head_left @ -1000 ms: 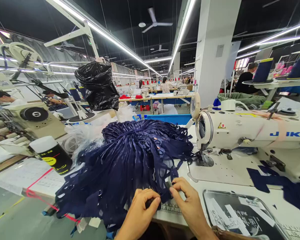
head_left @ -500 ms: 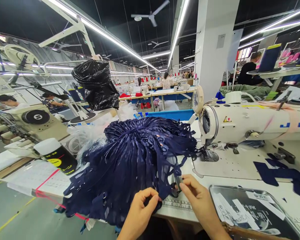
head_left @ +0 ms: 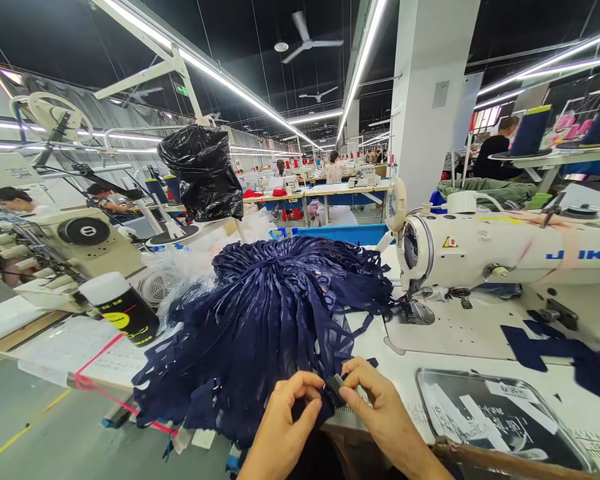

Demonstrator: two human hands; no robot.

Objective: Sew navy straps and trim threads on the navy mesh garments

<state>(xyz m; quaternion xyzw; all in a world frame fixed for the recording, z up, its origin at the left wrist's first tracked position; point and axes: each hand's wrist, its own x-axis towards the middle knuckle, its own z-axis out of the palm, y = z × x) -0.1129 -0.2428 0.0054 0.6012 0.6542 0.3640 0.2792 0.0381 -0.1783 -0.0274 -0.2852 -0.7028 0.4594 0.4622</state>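
Note:
A big heap of navy blue fabric strips (head_left: 265, 320) lies on the white sewing table (head_left: 455, 373) in front of me. My left hand (head_left: 285, 417) pinches the near end of one navy strip at the table's front edge. My right hand (head_left: 375, 400) pinches the same strip from the right, thumb and forefinger closed on a small dark piece (head_left: 336, 388) between the two hands. Both hands almost touch each other.
A white Juki sewing machine (head_left: 505, 257) stands at the right, its needle area (head_left: 414, 308) beside the heap. A metal tray (head_left: 490, 417) with paper labels lies near my right arm. A black can (head_left: 123, 310), a black bag (head_left: 203, 170) and another machine (head_left: 75, 243) stand at the left. Other people work at tables behind.
My right hand has drawn back from the strip ends toward my left hand, so both now pinch the strip close together at the table's edge.

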